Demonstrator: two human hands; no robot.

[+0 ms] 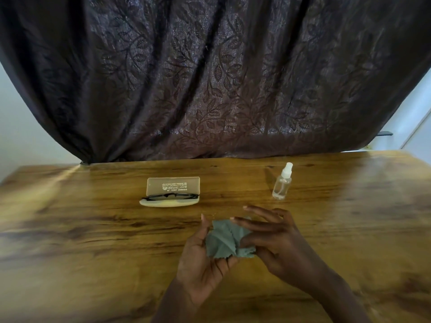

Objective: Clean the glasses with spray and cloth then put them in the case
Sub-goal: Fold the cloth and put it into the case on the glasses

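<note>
Grey-green cloth point(224, 240) between both hands point(198, 259) point(277, 243)

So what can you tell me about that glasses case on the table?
The case is a pale cream hard shell, plastic by the look, standing open on the wooden table. Its lid is tilted up at the back, with printed lettering inside. Black glasses lie folded in the shallow lower half. A spray bottle stands apart to its right. Nothing else touches it.

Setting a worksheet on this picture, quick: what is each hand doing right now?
Left hand: holds the grey-green cleaning cloth, fingers curled under it.
Right hand: pinches the same cloth's edge, upper fingers straight.
</note>
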